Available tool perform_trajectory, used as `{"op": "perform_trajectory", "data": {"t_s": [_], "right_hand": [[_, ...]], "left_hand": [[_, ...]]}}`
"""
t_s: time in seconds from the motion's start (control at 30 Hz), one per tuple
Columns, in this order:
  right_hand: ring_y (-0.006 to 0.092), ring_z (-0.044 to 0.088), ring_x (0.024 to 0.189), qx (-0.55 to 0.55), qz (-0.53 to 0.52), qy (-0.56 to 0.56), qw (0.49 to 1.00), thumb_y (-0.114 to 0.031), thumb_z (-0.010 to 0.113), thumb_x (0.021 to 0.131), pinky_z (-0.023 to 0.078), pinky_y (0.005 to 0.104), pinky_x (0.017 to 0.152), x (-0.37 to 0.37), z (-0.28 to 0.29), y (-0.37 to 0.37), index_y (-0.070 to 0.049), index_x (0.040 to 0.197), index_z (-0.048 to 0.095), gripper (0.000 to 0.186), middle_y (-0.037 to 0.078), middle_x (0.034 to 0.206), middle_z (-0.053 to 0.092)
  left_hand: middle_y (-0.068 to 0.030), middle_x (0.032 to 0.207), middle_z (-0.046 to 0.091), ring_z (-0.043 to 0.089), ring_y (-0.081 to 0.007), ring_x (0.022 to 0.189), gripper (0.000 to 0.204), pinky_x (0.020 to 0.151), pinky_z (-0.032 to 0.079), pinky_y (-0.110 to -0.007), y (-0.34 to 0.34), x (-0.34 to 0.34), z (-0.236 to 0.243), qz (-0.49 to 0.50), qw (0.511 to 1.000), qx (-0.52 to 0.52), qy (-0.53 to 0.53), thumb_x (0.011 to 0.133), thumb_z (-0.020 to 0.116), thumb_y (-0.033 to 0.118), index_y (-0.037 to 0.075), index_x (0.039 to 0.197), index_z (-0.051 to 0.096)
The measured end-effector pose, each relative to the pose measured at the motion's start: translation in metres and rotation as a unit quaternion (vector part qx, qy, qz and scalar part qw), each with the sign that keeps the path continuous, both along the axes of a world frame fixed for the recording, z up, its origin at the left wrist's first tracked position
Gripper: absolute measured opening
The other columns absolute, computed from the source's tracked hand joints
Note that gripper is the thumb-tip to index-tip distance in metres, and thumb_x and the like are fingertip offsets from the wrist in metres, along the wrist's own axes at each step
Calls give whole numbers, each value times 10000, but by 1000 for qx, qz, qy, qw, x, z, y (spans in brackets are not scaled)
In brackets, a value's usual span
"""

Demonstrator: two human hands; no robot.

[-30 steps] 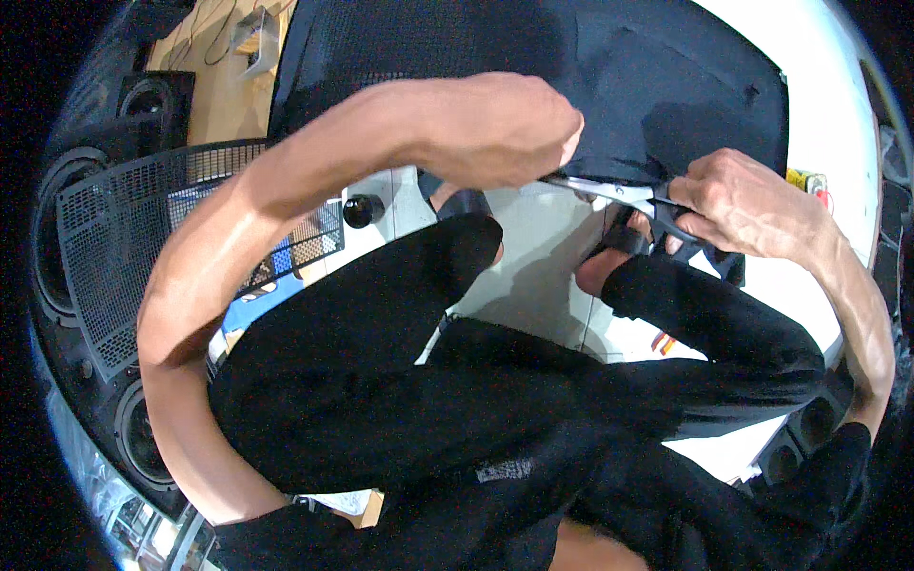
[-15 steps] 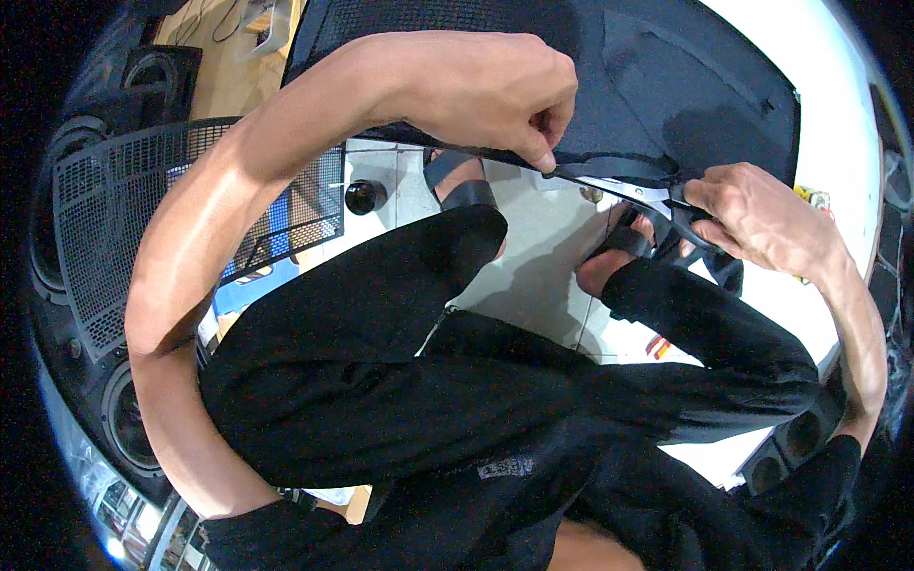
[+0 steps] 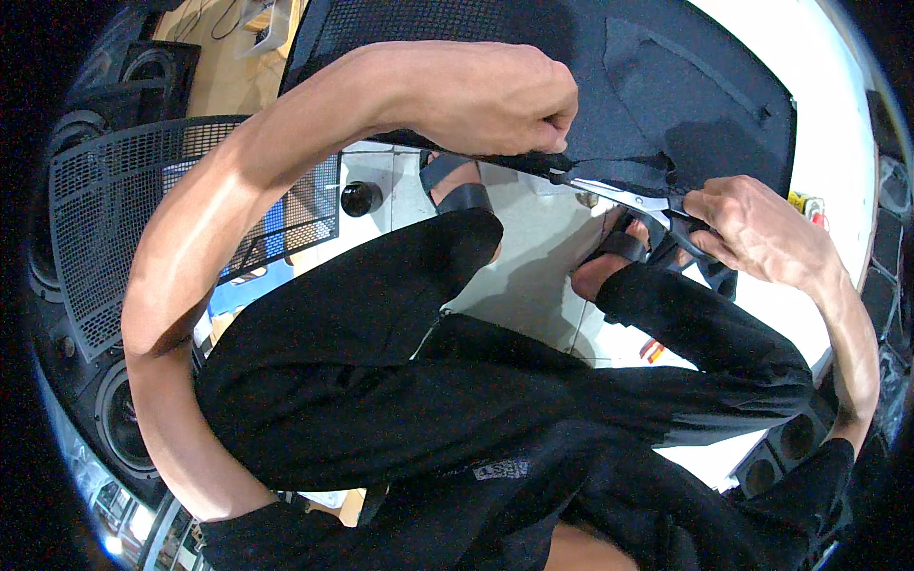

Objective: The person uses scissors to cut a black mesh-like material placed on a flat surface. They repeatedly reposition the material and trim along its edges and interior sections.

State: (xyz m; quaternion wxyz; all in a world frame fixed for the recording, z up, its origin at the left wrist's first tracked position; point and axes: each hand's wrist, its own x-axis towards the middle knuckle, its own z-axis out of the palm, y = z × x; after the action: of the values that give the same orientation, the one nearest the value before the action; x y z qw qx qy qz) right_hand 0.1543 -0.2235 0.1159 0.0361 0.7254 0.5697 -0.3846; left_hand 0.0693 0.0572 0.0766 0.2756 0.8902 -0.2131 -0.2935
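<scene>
A black cloth-covered panel (image 3: 705, 114) lies in front of me, with dark mesh at its upper left. My left hand (image 3: 528, 100) pinches the black fabric (image 3: 624, 171) at the panel's near edge, its fingertips partly hidden under the knuckles. From the right, my right hand (image 3: 762, 228) is closed round the black handles of a pair of scissors (image 3: 650, 203). The blades point left along the fabric edge, and their tips lie just below my left fingertips. Dark strips of fabric hang beneath the scissors and my right hand.
Perforated black grilles (image 3: 114, 209) stand at the left, near several speakers (image 3: 124, 414). A round black object (image 3: 361, 198) sits on the tiled floor (image 3: 533, 257). Red-and-yellow handles (image 3: 652, 350) show beside my right leg. A clear bin (image 3: 267, 27) stands at the upper left.
My right hand and the scissors have shifted slightly downward. My left fingertips have moved a little up and right along the edge, still pinching the fabric.
</scene>
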Motion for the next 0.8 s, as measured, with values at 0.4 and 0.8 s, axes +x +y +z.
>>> {"op": "perform_trajectory", "data": {"t_s": [0.4, 0.8], "right_hand": [[415, 640, 854, -19, 1, 0, 1000, -139, 689, 863, 510, 495, 782, 0, 2, 6, 55, 962, 598, 236, 224, 823, 634], [415, 643, 876, 8, 31, -27, 999, -188, 655, 896, 510, 500, 803, -5, 6, 16, 49, 980, 613, 255, 224, 829, 644]], "left_hand": [[-172, 749, 674, 661, -330, 711, 215, 695, 515, -414, 0, -1, 0, -34, 999, 0, 2, 876, 605, 180, -17, 866, 691], [-192, 745, 654, 652, -365, 749, 231, 726, 500, -445, -2, -2, 2, -26, 1000, 14, 8, 897, 554, 177, -24, 882, 668]]}}
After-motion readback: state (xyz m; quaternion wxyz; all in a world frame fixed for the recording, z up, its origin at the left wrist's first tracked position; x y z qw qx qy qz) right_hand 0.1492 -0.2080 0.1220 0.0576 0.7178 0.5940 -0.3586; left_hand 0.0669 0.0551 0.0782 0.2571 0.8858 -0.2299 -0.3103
